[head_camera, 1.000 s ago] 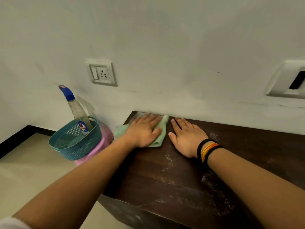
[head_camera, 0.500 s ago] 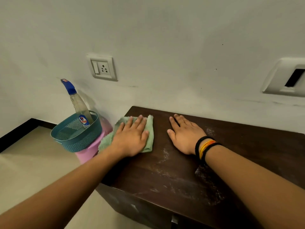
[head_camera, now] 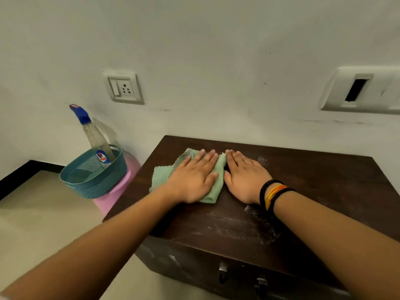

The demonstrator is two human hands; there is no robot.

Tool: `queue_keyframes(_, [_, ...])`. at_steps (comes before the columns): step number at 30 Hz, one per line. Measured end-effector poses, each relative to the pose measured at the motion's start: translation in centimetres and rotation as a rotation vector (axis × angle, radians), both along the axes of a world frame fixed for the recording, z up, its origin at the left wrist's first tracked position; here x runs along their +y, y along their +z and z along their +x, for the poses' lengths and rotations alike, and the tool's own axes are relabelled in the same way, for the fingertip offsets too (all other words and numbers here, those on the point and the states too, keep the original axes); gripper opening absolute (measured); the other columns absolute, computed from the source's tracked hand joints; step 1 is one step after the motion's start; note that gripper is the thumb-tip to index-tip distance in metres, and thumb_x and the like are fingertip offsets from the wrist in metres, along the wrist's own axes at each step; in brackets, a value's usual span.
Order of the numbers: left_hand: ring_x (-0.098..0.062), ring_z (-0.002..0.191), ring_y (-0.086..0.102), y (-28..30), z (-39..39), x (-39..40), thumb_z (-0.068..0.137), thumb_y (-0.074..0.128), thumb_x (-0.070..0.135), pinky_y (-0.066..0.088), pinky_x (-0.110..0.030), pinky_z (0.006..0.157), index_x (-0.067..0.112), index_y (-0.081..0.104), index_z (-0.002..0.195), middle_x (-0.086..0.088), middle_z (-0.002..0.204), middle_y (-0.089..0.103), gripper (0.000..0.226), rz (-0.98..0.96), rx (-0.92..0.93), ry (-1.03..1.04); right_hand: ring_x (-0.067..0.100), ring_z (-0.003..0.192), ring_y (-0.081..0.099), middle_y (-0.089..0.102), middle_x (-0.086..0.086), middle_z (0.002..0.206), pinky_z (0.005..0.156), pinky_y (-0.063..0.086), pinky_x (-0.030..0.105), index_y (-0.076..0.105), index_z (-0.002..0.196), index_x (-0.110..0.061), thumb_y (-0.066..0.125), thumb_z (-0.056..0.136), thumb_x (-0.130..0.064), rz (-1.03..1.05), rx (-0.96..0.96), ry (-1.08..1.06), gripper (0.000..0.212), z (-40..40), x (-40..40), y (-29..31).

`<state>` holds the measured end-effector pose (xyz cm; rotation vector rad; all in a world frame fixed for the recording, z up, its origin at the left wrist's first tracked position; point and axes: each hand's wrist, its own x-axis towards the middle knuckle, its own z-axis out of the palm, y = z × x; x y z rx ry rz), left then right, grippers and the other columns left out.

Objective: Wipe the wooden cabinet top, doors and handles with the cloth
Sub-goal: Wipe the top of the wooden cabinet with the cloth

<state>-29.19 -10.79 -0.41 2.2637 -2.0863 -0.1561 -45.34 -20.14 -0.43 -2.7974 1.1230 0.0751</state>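
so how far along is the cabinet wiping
Early. The left hand presses the green cloth flat on the dark wooden cabinet top; the right hand rests beside it. White dusty smears remain near the front edge. Doors and metal handles look untouched.

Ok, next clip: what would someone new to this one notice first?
Two hands lie flat near the back of a dark wooden cabinet top: the left hand presses a green cloth, the right hand rests bare on the wood beside it. Whitish dusty smears mark the top nearer the front. Left of the cabinet, a blue-capped spray bottle stands in a teal basket.
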Motion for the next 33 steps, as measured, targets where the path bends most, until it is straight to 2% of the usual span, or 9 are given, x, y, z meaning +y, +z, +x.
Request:
queue_keyframes(5, [-0.016,0.156,0.001,0.5,5.6,2.0,0.101,0.008,0.05,0.005,-0.042,0.126,0.024,0.005,0.161,0.004,0.169,0.001,0.065,0.03,-0.031,0.289,0.018,0.155,-0.001,-0.002,0.002,0.169,0.124,0.008,0.037,-0.002,0.16,-0.016,0.01,0.104,-0.051,0.016,0.019,-0.01,0.067,-1.7,0.3,0.2])
queue_keyframes(10, [-0.01,0.155,-0.004,-0.5,-2.2,5.1,0.1,0.007,0.052,0.001,-0.039,0.127,0.028,0.001,0.16,0.011,0.168,-0.003,0.065,-0.019,-0.029,-0.024,0.017,0.155,0.0,0.0,0.002,0.169,0.122,0.006,0.035,-0.005,0.159,-0.016,0.011,0.103,-0.052,-0.006,0.008,-0.079,0.069,-3.0,0.8,-0.1])
queue_keyframes(15, [-0.014,0.156,-0.002,0.4,2.8,3.0,0.106,0.013,0.044,0.001,-0.039,0.125,0.025,0.002,0.161,0.005,0.17,-0.001,0.059,0.03,-0.022,0.193,0.018,0.155,0.0,0.0,0.002,0.169,0.123,0.006,0.035,-0.006,0.159,-0.016,0.01,0.103,-0.052,0.002,0.018,-0.074,0.068,-3.6,1.4,0.2])
queue_keyframes(18, [-0.012,0.155,-0.006,-0.3,-1.9,6.9,0.102,0.009,0.049,-0.001,-0.039,0.126,0.025,-0.001,0.16,0.009,0.168,-0.007,0.064,0.022,-0.042,0.062,0.019,0.155,0.001,0.001,0.003,0.169,0.123,0.006,0.035,-0.002,0.16,-0.017,0.01,0.103,-0.05,-0.009,0.025,-0.071,0.067,-4.3,2.1,-0.1])
queue_keyframes(21, [-0.01,0.155,-0.006,0.2,-3.8,3.5,0.104,0.012,0.049,0.0,-0.039,0.127,0.028,0.0,0.16,0.01,0.168,-0.004,0.061,0.029,-0.018,-0.099,0.018,0.155,0.001,0.001,0.003,0.169,0.123,0.006,0.034,0.0,0.16,-0.017,0.011,0.103,-0.047,-0.02,0.02,-0.057,0.065,-4.2,2.6,0.1])
queue_keyframes(25, [-0.014,0.155,-0.006,0.9,0.6,3.7,0.105,0.01,0.05,-0.001,-0.038,0.126,0.02,-0.002,0.16,0.001,0.169,-0.006,0.064,0.063,-0.039,0.153,0.017,0.155,0.0,-0.002,0.001,0.169,0.123,0.006,0.034,-0.007,0.159,-0.017,0.01,0.103,-0.053,-0.003,0.014,-0.049,0.069,-6.0,3.0,0.1])
queue_keyframes(28, [-0.013,0.154,-0.012,0.2,-2.5,9.2,0.104,0.01,0.051,-0.006,-0.036,0.126,0.017,-0.006,0.16,0.002,0.167,-0.012,0.067,0.06,-0.057,0.014,0.016,0.155,0.001,-0.001,0.001,0.169,0.122,0.005,0.033,-0.008,0.159,-0.017,0.01,0.102,-0.054,-0.006,0.0,-0.057,0.07,-7.0,3.3,0.0])
queue_keyframes(31, [-0.008,0.154,-0.011,0.2,-4.3,7.1,0.106,0.014,0.05,-0.004,-0.035,0.126,0.024,-0.003,0.16,0.009,0.167,-0.01,0.063,0.03,-0.03,-0.172,0.016,0.154,0.001,0.001,0.002,0.169,0.123,0.005,0.033,-0.007,0.159,-0.017,0.011,0.103,-0.051,-0.033,-0.003,-0.05,0.068,-6.8,3.5,0.0])
queue_keyframes(33, [-0.011,0.155,-0.006,0.9,-1.9,4.5,0.106,0.014,0.05,-0.002,-0.036,0.126,0.025,0.0,0.161,0.007,0.169,-0.005,0.062,0.052,-0.011,-0.079,0.016,0.154,0.001,-0.001,0.001,0.169,0.123,0.005,0.032,-0.007,0.159,-0.017,0.01,0.103,-0.052,-0.014,-0.002,-0.054,0.068,-7.1,3.6,0.2])
